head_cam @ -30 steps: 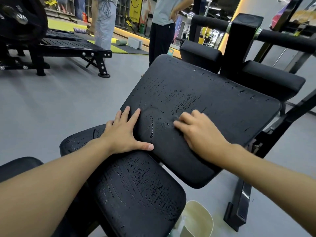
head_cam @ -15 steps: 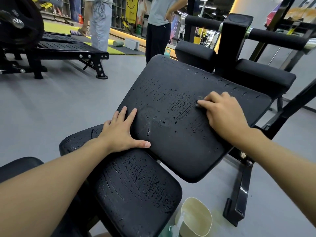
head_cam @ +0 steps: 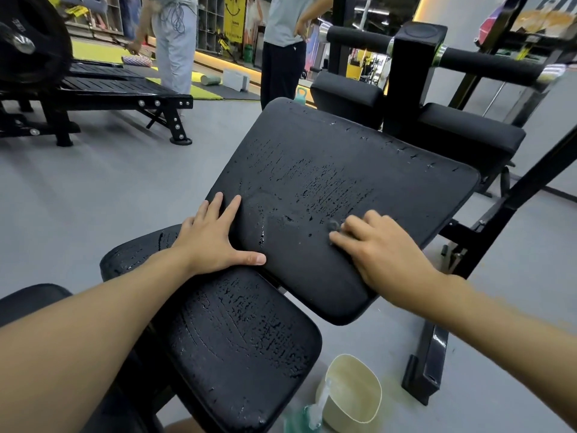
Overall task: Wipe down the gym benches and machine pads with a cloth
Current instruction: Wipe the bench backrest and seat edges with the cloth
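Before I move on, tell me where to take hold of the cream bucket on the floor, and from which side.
Pinch the bucket's right-hand rim, coming from above and from the right. It stands upright with an open mouth and no handle in view. Its left side is crowded by what looks like a spray bottle and by the seat pad.

no legible lettering, only a smiley face on a yellow banner (head_cam: 232,17)

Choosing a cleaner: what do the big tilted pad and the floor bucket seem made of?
Tilted pad: likely vinyl or faux leather over padding, matte black; its skin is cracked and flaking. Bucket: apparently smooth cream plastic, with a thin rim.
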